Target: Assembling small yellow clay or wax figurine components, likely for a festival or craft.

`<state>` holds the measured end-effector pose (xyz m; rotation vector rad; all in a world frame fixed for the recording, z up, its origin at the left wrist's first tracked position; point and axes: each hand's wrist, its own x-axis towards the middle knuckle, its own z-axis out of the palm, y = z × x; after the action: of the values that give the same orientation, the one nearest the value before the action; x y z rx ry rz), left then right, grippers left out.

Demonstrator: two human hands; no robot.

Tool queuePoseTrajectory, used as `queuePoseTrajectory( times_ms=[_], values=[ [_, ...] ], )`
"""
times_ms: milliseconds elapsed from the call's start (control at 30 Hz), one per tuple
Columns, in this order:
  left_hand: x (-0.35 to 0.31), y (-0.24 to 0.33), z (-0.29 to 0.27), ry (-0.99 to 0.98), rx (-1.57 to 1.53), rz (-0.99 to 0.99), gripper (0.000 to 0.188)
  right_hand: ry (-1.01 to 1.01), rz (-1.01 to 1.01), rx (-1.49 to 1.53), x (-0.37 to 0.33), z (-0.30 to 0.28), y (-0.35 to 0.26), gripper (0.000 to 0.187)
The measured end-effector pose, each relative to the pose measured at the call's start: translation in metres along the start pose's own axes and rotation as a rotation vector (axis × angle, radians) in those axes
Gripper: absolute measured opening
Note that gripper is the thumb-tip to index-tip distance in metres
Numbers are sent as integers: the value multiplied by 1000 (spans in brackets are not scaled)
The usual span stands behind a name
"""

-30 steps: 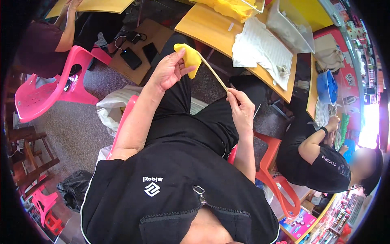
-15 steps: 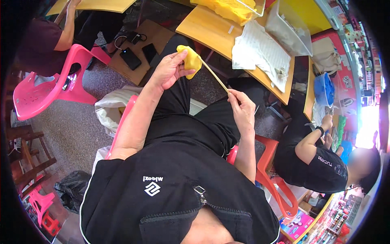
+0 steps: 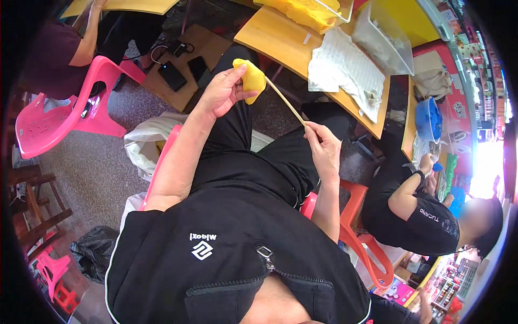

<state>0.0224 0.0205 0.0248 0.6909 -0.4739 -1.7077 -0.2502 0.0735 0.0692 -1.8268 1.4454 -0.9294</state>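
Up in front of my lap, my left hand (image 3: 224, 92) pinches a small yellow piece of soft material (image 3: 252, 85), thumb on top and fingers beneath. It looks like a little cloth pouch, now rounded out. A thin wooden stick (image 3: 285, 101) runs from my right hand (image 3: 323, 147) to the right edge of the yellow piece. That hand grips the stick's lower end between thumb and fingers. The stick's far tip is hidden at the yellow piece, and I cannot tell how deep it goes.
A wooden table (image 3: 270, 32) ahead bears a white ribbed cloth (image 3: 345, 70), a clear bin (image 3: 384, 46) and yellow pieces (image 3: 310, 16) in a container. A co-worker (image 3: 415, 210) sits at right. At left are a pink chair (image 3: 81, 119), a white sack (image 3: 148, 140) and phones (image 3: 172, 76) on cardboard.
The yellow piece has shifted slightly left and looks fuller and rounder. My right hand has barely moved. Another person's arm has appeared at the lower right.
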Motion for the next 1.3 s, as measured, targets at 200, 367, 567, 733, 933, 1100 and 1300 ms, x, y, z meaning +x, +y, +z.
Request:
queuePoseTrajectory(
  times_ms=[200, 367, 567, 733, 933, 1100, 1300],
  values=[
    [1, -3, 0, -13, 7, -27, 32, -21, 30, -57, -1, 2, 0, 16],
    [0, -1, 4, -20, 44, -37, 32, -44, 29, -45, -2, 1, 2, 17],
    [0, -13, 12, -15, 240, -94, 34, -140, 133, 62, 3, 16, 3, 18],
    [0, -26, 7, -37, 341, -166, 35, -248, 314, 303, 18, 41, 14, 19],
    [3, -17, 0, -32, 419, -167, 39, -233, 619, 862, 9, 76, 20, 20],
    [3, -17, 1, 38, 291, -10, 35, -178, 589, 816, 12, 79, 11, 20],
    [3, -13, -5, 106, 338, -47, 27, -194, 465, 521, 10, 84, 22, 22]
  ],
)
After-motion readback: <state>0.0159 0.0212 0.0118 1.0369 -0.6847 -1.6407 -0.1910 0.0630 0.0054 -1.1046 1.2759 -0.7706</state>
